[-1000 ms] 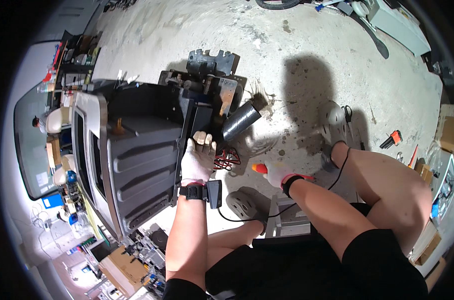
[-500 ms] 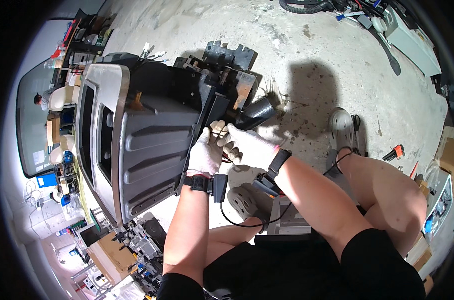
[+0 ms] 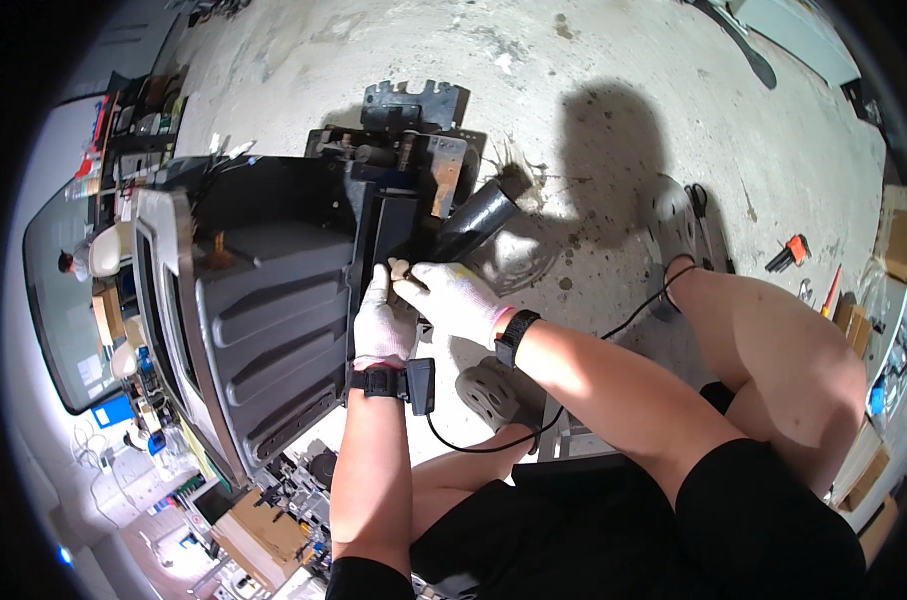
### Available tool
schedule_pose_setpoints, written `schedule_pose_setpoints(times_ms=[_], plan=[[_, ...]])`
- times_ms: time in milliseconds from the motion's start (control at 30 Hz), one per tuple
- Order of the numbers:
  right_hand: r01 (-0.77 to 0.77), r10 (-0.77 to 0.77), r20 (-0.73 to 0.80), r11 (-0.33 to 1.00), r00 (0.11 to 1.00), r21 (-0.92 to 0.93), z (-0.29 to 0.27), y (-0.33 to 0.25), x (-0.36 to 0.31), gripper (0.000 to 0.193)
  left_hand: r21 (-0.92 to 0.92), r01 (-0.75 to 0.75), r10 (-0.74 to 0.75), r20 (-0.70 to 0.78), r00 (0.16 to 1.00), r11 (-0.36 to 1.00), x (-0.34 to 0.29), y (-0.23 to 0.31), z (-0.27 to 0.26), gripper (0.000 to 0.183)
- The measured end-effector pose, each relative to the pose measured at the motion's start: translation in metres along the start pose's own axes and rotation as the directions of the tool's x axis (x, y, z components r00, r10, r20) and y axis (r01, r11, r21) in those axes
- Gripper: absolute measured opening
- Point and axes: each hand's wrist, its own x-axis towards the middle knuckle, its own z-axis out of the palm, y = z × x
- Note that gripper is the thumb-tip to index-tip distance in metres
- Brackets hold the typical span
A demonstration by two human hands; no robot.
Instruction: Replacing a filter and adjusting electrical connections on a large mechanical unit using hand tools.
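Observation:
My left hand (image 3: 385,328), in a white glove, lies against the black metal bar (image 3: 397,222) along the edge of a large grey ribbed casing (image 3: 273,330). Its forefinger points away from me, and the other fingers bend inward. From the right comes my gloved right hand (image 3: 461,300), its thumb and fingers pinched close to the left fingertips. Whatever lies between the fingers is too small or hidden to make out. Just beyond my right hand a glossy black cylinder (image 3: 478,220) slants out from the machine's black metal bracket (image 3: 413,105).
An orange-and-black hex key set (image 3: 788,254) lies on the concrete floor (image 3: 613,60) at right, near my legs. Scissors (image 3: 697,200) rest beside my right shoe (image 3: 670,215). At lower left are a cardboard box (image 3: 263,525) and loose parts. A person sits far off at left.
The view has shifted, so the casing sits lower and further left in the picture. My hands have moved closer in against the black bar, and the right fingers now pinch beside the left ones.

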Motion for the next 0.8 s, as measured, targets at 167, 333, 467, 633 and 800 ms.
schedule_pose_setpoints(times_ms=[167,333,467,633,800], plan=[[-0.586,0.312,0.496,0.471,0.810,0.660,0.002,-0.001,-0.005,0.048,0.298,0.028,-0.023,-0.019,1.000,0.954,-0.012,0.003,0.015,0.032],[-0.632,0.207,0.610,0.058,0.765,0.773,0.009,0.008,-0.004,0.047,0.370,0.039,-0.067,0.063,0.996,0.928,-0.025,0.003,0.031,0.043],[-0.628,0.138,0.641,-0.130,0.755,0.768,0.012,0.011,-0.004,0.051,0.281,0.223,-0.283,0.193,0.940,0.933,-0.019,0.013,0.018,0.048],[-0.573,0.106,0.577,-0.065,0.810,0.817,0.013,0.004,-0.007,0.043,0.183,0.211,-0.242,0.169,0.956,0.960,-0.017,0.012,0.025,0.048],[-0.433,0.196,0.387,0.361,0.901,0.826,0.010,-0.007,-0.006,0.030,0.220,0.118,-0.137,0.072,0.988,0.968,-0.018,0.009,0.028,0.046]])
